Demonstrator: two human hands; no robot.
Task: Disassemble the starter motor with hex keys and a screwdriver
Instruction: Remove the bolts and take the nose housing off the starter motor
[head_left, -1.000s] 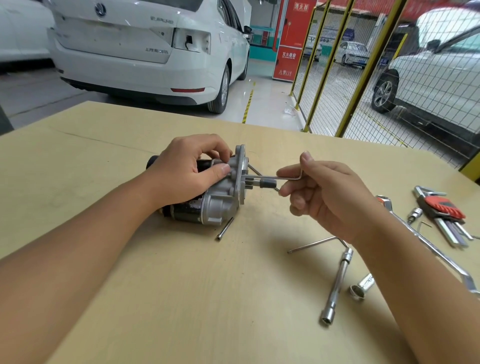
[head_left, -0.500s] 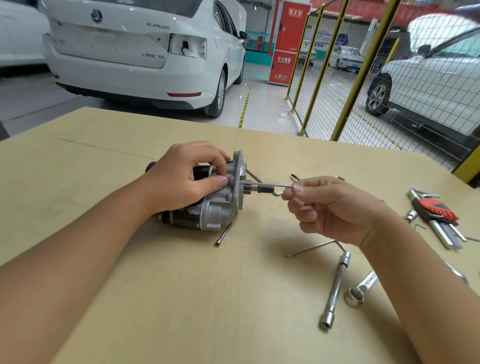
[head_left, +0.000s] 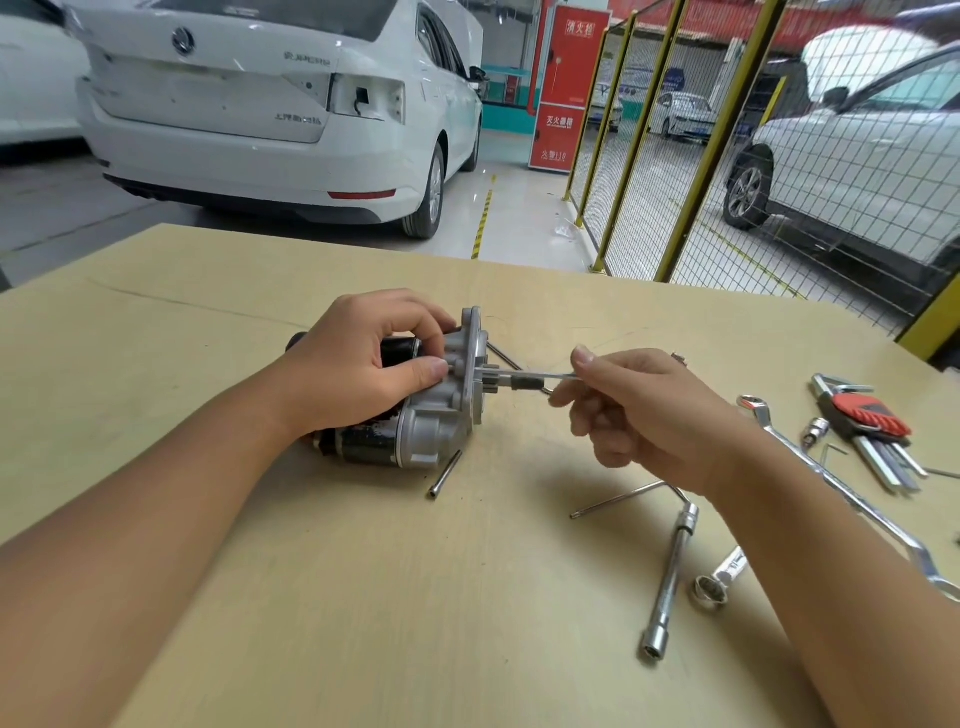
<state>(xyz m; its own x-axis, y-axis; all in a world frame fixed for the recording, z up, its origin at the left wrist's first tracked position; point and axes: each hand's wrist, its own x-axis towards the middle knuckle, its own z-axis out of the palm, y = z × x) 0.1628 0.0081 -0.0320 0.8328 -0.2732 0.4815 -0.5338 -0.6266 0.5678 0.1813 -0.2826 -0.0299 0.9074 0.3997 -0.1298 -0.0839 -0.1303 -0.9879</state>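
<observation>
Two hands (head_left: 358, 366) (head_left: 641, 410) engaged | left grip holds starter motor (head_left: 415, 410) on bench (head_left: 363, 597) | right grip pinches hex key (head_left: 540, 375) at end flange | one bolt (head_left: 445, 474) lies out; housing not yet split.

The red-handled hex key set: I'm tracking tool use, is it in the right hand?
No, the red-handled hex key set lies on the table, apart from the right hand.

Bright, even daylight; soft shadows, sharp centre, wide-angle bending at edges.
</observation>
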